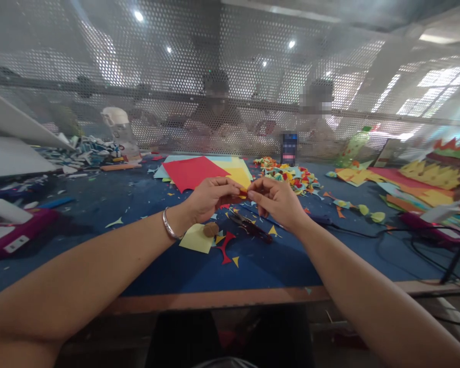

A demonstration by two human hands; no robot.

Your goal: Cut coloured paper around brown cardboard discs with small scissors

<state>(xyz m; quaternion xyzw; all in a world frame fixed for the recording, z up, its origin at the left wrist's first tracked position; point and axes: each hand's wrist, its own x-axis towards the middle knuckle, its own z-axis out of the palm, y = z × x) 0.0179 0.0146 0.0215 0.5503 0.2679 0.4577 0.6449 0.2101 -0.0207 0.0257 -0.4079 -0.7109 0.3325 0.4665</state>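
Note:
My left hand point(215, 197), with a silver bangle at the wrist, pinches a small yellow-orange paper piece point(244, 192) above the table. From the other side my right hand point(275, 199) grips the same piece with thumb and fingers, which partly hide it. Below my hands lie dark-handled scissors point(251, 225). A pale yellow paper sheet point(196, 239) is nearby with a round brown object point(210, 229) on it. Red paper offcuts point(226, 248) and yellow scraps surround them. Just beyond my hands, a red sheet point(195, 173) rests over yellow and light blue ones.
A pile of small coloured paper pieces point(299, 179) sits beside an upright phone point(289, 148). Left are a clear bottle point(122, 135) and a purple-and-white device point(17, 230). Right are black cables point(414, 245) and stacked coloured paper point(398, 181). A perforated screen point(249, 66) stands behind.

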